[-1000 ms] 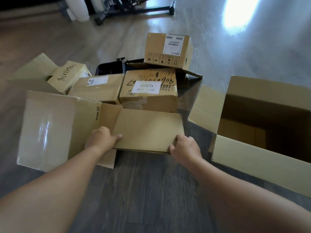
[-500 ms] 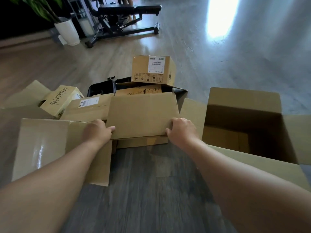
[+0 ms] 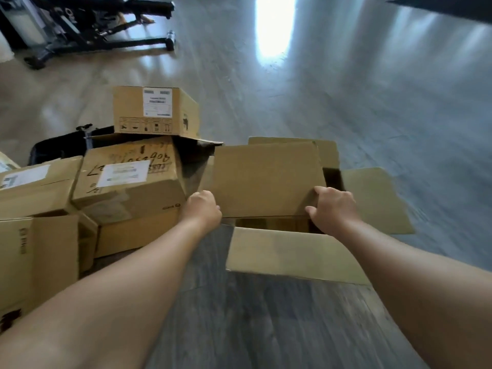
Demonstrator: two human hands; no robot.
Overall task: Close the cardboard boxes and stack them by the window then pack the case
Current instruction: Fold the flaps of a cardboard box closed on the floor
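The open cardboard box point(image 3: 298, 251) sits on the grey wood floor point(image 3: 266, 328) at the centre right of the frame, its near flap point(image 3: 292, 258) folded outward toward the viewer and its right flap point(image 3: 372, 198) spread flat to the side. A flat brown cardboard panel point(image 3: 266, 179) is held over the box's mouth, covering most of the opening and leaving a dark gap along the near edge. The left hand point(image 3: 203, 207) grips the panel's lower left corner, fingers curled around its edge. The right hand point(image 3: 331, 207) clamps the lower right corner, fingers over the top face and thumb pointing left along the bottom edge. At the left of the frame lies a jumble of closed boxes: one with handwriting and a white label point(image 3: 127, 177), tilted, with a smaller labelled box point(image 3: 154, 110) perched on the pile above it, and another labelled box point(image 3: 37, 187) at the far left edge. Behind them a black case point(image 3: 61, 149) is partly hidden. At the lower left stands a large box point(image 3: 40, 259) turned on its side. A black metal frame with wheels point(image 3: 106, 30) occupies the upper left, and a bright glare point(image 3: 274, 25) falls on the floor at the top centre.
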